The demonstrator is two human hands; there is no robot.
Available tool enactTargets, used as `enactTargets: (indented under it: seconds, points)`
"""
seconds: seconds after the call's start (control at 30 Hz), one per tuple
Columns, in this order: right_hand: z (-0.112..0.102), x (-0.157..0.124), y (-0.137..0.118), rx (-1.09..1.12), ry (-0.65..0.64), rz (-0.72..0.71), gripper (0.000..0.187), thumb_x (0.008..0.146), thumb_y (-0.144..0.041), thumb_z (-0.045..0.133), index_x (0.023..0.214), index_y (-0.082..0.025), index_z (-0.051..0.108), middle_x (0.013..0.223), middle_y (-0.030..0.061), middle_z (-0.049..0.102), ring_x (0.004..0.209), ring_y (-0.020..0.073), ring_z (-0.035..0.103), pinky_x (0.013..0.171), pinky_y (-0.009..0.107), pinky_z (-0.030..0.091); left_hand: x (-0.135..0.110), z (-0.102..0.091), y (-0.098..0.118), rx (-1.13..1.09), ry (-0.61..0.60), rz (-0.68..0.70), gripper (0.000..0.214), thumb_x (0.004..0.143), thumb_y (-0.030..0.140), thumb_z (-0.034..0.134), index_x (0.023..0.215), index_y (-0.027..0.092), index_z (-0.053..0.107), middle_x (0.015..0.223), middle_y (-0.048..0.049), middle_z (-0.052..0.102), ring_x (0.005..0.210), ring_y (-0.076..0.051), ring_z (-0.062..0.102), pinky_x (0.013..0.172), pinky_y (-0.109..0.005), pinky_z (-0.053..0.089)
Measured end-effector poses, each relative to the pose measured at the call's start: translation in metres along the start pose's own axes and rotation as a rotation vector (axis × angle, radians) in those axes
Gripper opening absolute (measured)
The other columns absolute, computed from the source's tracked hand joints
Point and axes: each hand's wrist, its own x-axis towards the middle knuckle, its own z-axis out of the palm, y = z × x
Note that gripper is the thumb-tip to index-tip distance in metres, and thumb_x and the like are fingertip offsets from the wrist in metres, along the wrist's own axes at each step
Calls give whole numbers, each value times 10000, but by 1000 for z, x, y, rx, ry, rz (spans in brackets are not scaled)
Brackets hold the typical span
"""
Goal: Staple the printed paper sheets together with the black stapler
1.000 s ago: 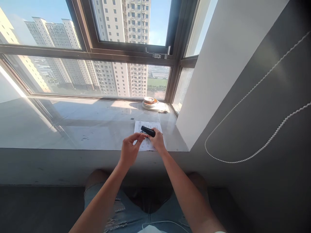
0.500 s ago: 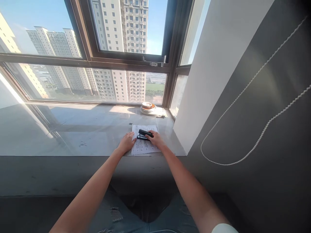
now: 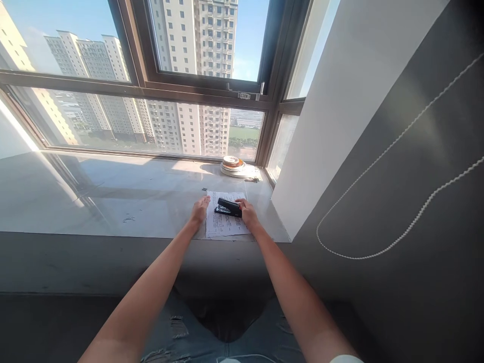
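A black stapler (image 3: 228,207) lies over a stack of printed paper sheets (image 3: 223,230), its jaws apart and pointing left. My right hand (image 3: 249,214) is closed around the stapler's rear end, at the right side of the sheets. Along their left edge, my left hand (image 3: 200,209) stands on its side with the fingers stretched out and nothing in it. The sheets rest near the front edge of the window sill, with a few lower corners slightly out of line.
A stack of round dishes or coils (image 3: 233,167) sits in the sill's back right corner, with small dark items (image 3: 252,180) before it. Tiny dark bits (image 3: 129,218) lie on the sill (image 3: 166,201) at left. A beaded cord (image 3: 353,258) hangs at right.
My left hand has come off the top of the sheets and turned upright at their left edge. My right hand has shifted right along the stapler, toward the sheets' right edge.
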Motion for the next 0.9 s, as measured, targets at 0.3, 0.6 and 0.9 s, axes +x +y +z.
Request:
enactTargets:
  seconds: [0.3, 0.6, 0.9]
  points:
    - [-3, -7, -9, -18, -8, -40, 400, 985, -391, 341, 1039, -254, 713, 778, 16, 635, 789, 222, 602, 718, 313, 467, -1, -3, -1, -155, 52, -111, 312, 1055, 299, 447, 1232, 104, 615, 1434, -210, 602, 1332, -264, 589, 1132, -397, 466]
    - [7, -14, -21, -296, -82, -362, 370, 795, -165, 713, 1149, -268, 755, 982, 51, 758, 1004, 286, 653, 903, 412, 528, 3, -1, -10, -175, 14, -26, 278, 1007, 302, 516, 1170, 119, 647, 1344, -199, 656, 1275, -288, 619, 1087, -404, 485]
    - [28, -28, -54, -750, -173, -958, 476, 1012, -64, 418, 1368, -267, 661, 1276, 95, 696, 1187, 292, 559, 1033, 479, 449, 1, -3, -3, -352, 58, -116, 318, 940, 373, 608, 1133, 122, 638, 901, -75, 720, 776, -182, 676, 701, -277, 512]
